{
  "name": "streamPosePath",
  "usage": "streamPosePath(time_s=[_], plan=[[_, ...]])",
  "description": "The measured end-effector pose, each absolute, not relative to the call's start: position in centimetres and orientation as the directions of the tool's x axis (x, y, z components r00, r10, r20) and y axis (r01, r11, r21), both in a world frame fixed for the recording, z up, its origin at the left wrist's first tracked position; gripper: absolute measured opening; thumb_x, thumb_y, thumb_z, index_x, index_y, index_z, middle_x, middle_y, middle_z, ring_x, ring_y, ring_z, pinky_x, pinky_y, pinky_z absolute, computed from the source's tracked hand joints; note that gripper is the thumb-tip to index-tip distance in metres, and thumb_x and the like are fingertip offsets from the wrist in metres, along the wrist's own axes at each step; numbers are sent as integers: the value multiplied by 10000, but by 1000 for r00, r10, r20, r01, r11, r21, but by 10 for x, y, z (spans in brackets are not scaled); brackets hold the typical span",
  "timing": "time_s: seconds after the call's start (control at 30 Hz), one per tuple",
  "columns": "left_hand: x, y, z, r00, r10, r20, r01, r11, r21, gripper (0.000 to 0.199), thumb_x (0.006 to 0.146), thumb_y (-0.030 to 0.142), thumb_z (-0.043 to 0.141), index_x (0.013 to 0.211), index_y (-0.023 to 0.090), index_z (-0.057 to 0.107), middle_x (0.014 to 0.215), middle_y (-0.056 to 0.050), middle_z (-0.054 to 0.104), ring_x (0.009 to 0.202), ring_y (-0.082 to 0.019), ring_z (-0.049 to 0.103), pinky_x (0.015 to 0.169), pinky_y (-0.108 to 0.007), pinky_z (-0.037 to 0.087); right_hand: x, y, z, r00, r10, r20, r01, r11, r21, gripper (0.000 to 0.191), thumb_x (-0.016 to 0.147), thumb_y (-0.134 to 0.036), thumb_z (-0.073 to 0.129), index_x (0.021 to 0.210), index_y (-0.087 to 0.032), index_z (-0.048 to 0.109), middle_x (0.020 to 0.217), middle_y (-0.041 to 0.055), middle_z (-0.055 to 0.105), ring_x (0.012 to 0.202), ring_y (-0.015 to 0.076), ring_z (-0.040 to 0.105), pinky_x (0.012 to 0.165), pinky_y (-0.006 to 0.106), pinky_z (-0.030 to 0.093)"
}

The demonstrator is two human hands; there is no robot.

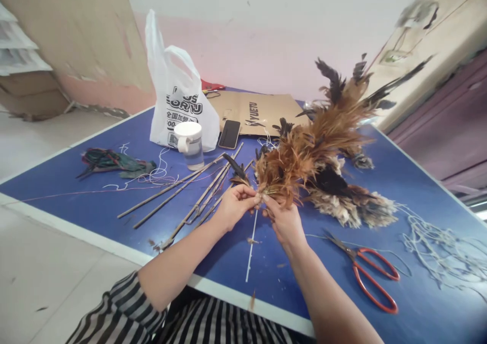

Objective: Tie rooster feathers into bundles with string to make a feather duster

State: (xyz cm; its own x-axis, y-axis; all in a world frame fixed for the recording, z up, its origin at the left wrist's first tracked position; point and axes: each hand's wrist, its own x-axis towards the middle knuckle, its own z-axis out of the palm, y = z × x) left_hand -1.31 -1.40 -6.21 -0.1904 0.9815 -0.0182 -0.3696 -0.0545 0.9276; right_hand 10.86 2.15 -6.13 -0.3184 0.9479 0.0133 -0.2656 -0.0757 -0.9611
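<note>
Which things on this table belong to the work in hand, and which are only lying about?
Probably part of the work:
brown feathers, in left hand and right hand
thin sticks
pale string
red-handled scissors

Apparently just lying about:
white plastic bag
cup
phone
cardboard

Both hands pinch close together, forearms outstretched.

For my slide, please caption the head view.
Left hand and right hand pinch the base of a fluffy orange-brown feather bundle above a blue table, near red-handled metal scissors.
</note>
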Motion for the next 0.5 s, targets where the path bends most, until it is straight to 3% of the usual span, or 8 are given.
streamPosePath(time_s=[0.13,0.3,0.5], plan=[[-21,-11,-65,5,988,-152,-527,132,839,332,521,238,780,706,119,533,598,9,600,528,-73,557,480,-163,412,111,25,-64,-379,925,31,-234,-64,-970,153,670,-298,673,718,-154,649,571,-16,564,467,76,427,442,219,363],[-34,-10,-64,244,937,-251,-520,345,782,278,542,199,774,726,99,591,571,9,575,494,-50,528,485,-153,415,115,30,-68,-456,889,42,-219,-67,-974,176,637,-303,694,730,-156,667,674,12,632,515,91,482,445,215,374],[-36,-12,-63,272,929,-251,-474,357,805,228,584,244,751,705,92,631,571,2,552,483,-35,489,464,-150,368,117,31,-65,-480,875,71,-185,-22,-982,224,660,-342,670,752,-138,678,658,24,632,523,101,495,447,219,371]])
